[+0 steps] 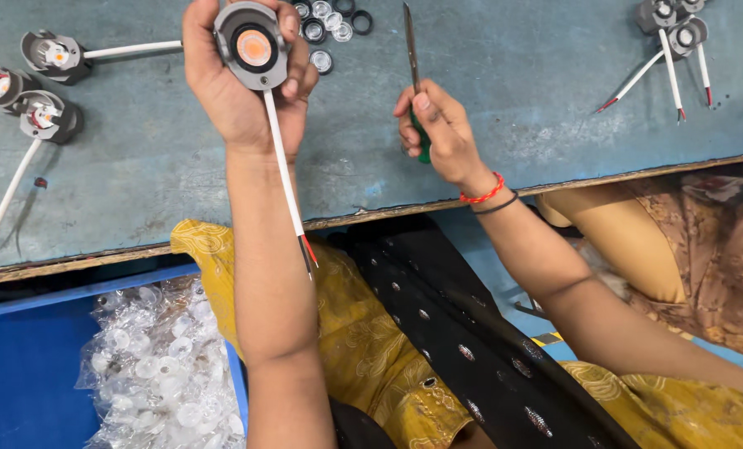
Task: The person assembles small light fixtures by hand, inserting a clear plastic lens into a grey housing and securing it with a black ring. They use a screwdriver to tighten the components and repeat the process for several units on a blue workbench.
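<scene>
My left hand [236, 87] holds up a round grey lamp housing [253, 46] with an orange disc in its middle; a white cable [285, 170] with red and black ends hangs down from it over my forearm. My right hand [439, 129] grips a screwdriver [412, 58] by its green handle, blade pointing up and away over the worn blue-grey table [155, 158]. The blade tip stands apart from the housing, to its right.
Several similar grey housings with white cables lie at the far left [49, 56] and far right [675, 33] of the table. Small clear lenses and black rings [330, 21] sit at the top. A bag of clear plastic lenses [159, 366] rests in a blue bin below. Another person's lap [687, 241] is at right.
</scene>
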